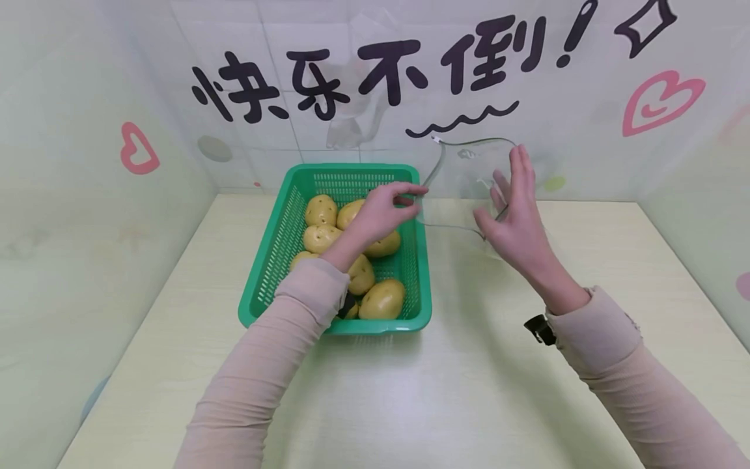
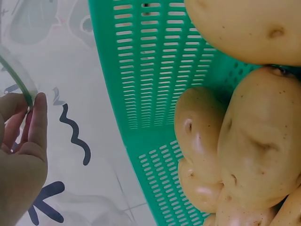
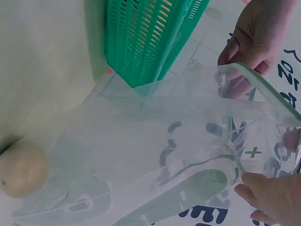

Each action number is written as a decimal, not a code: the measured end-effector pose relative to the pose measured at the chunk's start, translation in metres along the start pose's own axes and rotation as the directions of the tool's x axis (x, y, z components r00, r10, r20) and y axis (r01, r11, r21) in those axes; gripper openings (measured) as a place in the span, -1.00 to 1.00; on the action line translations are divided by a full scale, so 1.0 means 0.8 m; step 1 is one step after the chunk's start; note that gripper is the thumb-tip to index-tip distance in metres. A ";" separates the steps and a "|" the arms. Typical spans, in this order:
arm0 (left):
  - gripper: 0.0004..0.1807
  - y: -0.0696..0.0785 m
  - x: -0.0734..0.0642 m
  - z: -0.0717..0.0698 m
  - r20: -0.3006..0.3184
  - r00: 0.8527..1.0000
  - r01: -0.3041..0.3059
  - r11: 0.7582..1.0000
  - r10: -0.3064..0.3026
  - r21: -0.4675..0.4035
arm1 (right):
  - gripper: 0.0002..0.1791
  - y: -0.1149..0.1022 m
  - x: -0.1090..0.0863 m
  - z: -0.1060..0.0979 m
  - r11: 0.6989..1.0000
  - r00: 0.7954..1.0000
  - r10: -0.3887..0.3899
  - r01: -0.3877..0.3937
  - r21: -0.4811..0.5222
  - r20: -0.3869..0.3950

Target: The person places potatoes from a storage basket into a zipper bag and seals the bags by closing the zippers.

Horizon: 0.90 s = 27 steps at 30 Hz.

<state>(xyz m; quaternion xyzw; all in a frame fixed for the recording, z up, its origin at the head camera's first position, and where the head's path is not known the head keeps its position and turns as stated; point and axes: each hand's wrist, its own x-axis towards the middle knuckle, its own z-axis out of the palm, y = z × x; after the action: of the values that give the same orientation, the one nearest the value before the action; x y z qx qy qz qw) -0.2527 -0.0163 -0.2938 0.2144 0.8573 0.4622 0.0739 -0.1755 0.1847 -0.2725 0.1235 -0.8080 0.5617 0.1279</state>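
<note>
A clear zip bag (image 1: 459, 225) with a green-edged mouth stands spread between my two hands. My left hand (image 1: 383, 212) pinches its rim on the left side, above the basket's right edge; the left wrist view shows thumb and fingertips meeting on the green strip. On the other side, my right hand (image 1: 518, 218) touches the bag's mouth with its fingers straight and the thumb spread away. Several potatoes (image 1: 382, 299) lie in a green plastic basket (image 1: 423, 286), partly hidden by my left forearm. One more potato (image 3: 23, 169) appears beside the bag's lower end.
The basket stands on a pale wooden table (image 1: 463, 391), left of the bag. Behind is a wall (image 1: 381, 19) covered with printed plastic sheeting, with black lettering and pink hearts. A black strap (image 1: 540, 330) shows at my right cuff.
</note>
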 end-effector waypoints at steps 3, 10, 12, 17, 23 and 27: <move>-0.60 0.003 0.000 0.001 -0.023 0.999 -0.022 1.000 0.023 0.021 | -0.05 -0.001 -0.001 -0.004 0.993 0.999 -0.034 0.033 -0.115 -0.010; -0.60 0.008 0.000 0.000 -0.086 0.995 -0.048 0.998 0.051 0.040 | -0.35 0.008 0.004 -0.019 0.869 0.968 -0.250 0.235 -0.435 0.022; -0.60 0.010 0.000 -0.001 -0.095 0.994 -0.042 0.999 0.045 0.032 | -0.41 0.012 0.008 -0.024 0.803 0.942 -0.326 0.319 -0.503 0.078; -0.54 0.013 0.000 -0.001 -0.080 0.996 -0.024 1.000 0.025 0.004 | -0.51 0.013 0.017 -0.037 0.645 0.862 -0.410 0.504 -0.574 0.297; -0.50 0.017 -0.002 -0.002 -0.067 0.997 -0.030 1.000 0.030 0.001 | -0.53 0.004 0.021 -0.055 0.563 0.795 -0.360 0.602 -0.566 0.488; -0.48 0.017 -0.001 -0.003 -0.090 0.995 -0.044 0.999 0.045 0.008 | -0.52 0.002 0.022 -0.063 0.542 0.765 -0.376 0.639 -0.546 0.523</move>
<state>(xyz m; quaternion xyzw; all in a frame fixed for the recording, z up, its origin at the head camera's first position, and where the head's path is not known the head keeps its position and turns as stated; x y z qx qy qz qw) -0.2486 -0.0121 -0.2815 0.2126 0.8561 0.4704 0.0240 -0.1895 0.2319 -0.2510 0.3945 -0.8929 0.1192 0.1811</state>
